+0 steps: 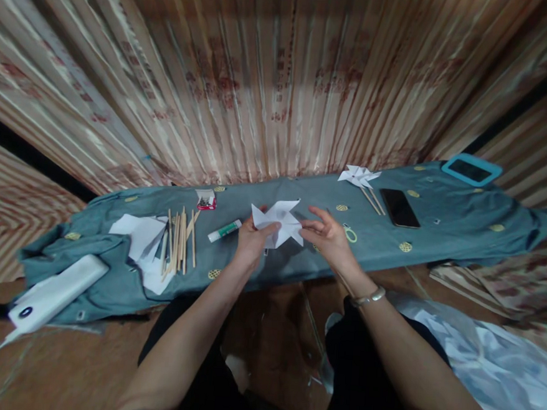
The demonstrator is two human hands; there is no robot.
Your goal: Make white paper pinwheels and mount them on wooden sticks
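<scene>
A white folded paper pinwheel (pixel 279 221) is held above a low table draped in grey-blue cloth (pixel 383 250). My left hand (pixel 253 240) is closed on its lower left part. My right hand (pixel 328 234) pinches its right side with the fingertips, the other fingers loosely curled. A bracelet sits on my right wrist. A glue stick (pixel 224 230) lies on the cloth just left of my left hand.
Several wooden sticks (pixel 178 242) and white paper sheets (pixel 142 239) lie at the left, with a white power bank (pixel 56 293) and cable. A finished pinwheel on sticks (pixel 360 178), a black phone (pixel 399 207) and a blue-cased device (pixel 471 169) are at the right. A curtain hangs behind.
</scene>
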